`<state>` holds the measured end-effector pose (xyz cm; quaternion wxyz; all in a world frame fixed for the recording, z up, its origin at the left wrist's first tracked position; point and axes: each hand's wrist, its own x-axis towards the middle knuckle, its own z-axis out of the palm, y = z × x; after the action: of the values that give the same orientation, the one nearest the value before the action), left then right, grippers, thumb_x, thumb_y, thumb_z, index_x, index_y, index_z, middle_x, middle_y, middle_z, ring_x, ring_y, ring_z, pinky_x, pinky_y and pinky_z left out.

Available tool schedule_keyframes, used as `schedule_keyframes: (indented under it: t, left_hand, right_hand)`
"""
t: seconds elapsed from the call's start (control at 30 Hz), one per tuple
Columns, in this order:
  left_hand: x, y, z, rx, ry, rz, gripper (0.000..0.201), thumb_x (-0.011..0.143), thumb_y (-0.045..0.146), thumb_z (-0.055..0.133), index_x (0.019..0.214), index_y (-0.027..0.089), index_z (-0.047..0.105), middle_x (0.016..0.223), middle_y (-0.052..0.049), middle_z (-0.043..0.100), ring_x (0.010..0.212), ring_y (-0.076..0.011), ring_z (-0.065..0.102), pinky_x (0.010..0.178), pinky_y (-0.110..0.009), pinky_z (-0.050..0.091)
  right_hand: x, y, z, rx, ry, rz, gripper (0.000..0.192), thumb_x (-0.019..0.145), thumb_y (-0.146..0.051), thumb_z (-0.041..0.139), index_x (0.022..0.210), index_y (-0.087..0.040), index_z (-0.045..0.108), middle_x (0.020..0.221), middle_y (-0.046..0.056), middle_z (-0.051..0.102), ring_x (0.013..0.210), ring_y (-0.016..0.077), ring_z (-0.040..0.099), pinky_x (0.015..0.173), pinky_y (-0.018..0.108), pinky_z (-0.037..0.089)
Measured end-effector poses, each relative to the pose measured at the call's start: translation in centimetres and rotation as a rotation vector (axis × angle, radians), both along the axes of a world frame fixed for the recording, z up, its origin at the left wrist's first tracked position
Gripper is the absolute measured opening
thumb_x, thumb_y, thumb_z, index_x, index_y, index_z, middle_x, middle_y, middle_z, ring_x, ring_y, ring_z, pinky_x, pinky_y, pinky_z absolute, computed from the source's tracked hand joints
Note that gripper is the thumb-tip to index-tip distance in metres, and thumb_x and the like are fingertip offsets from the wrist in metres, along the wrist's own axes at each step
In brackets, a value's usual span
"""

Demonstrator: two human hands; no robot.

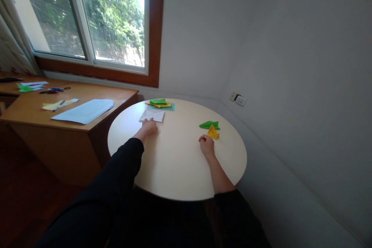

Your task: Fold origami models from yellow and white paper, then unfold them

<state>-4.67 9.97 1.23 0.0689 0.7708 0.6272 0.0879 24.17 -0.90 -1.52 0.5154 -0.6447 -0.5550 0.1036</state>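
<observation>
Hands well apart. Left hand (149,126) has fingertips on the near edge of the creased white paper sheet (152,114), probably steadying it; can't tell if pinched. Sheet sits just before the green, yellow and blue paper stack (158,102), likely for easy reach. Right hand (207,145), loosely fisted, is beside the yellow folded-paper piece (213,133); green folded-paper piece (208,124) behind, presumably parked aside.

A long, plain black fabric sleeve (116,174) is worn on the left, its edge set near the wrist. On the right, a plain black fabric cuff (226,197) is worn higher, by which most of the bare forearm (218,172) is left uncovered. The left hand (149,127) and right hand (207,146) are ungloved.
</observation>
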Motion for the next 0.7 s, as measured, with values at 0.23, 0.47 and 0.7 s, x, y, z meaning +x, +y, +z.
schedule_keyframes:
  t: [0.23, 0.47, 0.7]
  left_hand:
    - [1.3, -1.8, 0.2, 0.086, -0.015, 0.010, 0.042, 0.076, 0.027, 0.042, 0.110, 0.007, 0.055, 0.125, -0.021, 0.045, 0.109, -0.0359, 0.043, 0.088, -0.044, 0.035]
    - [2.3, -5.9, 0.2, 0.232, -0.155, -0.248, 0.046, 0.075, 0.018, 0.042, 0.120, 0.009, 0.048, 0.123, -0.015, 0.051, 0.117, -0.0268, 0.043, 0.102, -0.039, 0.029]
    - [0.6, -10.0, -0.3, 0.293, -0.501, -0.455, 0.035, 0.072, 0.019, 0.045, 0.101, 0.014, 0.062, 0.115, -0.010, 0.060, 0.104, -0.0213, 0.056, 0.095, -0.037, 0.041]
  right_hand:
    - [0.0, 0.0, 0.0, 0.002, -0.008, 0.002, 0.016, 0.053, -0.014, 0.035, 0.047, -0.020, 0.049, 0.049, 0.000, 0.051, 0.056, 0.0162, 0.049, 0.055, 0.026, 0.035]
    - [-1.4, 0.2, -0.4, -0.015, 0.100, 0.066, 0.023, 0.059, -0.016, 0.039, 0.072, -0.019, 0.058, 0.059, -0.001, 0.057, 0.057, 0.0150, 0.056, 0.057, 0.025, 0.043]
    - [-1.7, 0.7, -0.8, -0.087, 0.209, 0.082, 0.045, 0.066, -0.017, 0.041, 0.109, -0.018, 0.053, 0.080, 0.003, 0.065, 0.072, 0.0147, 0.064, 0.070, 0.028, 0.048]
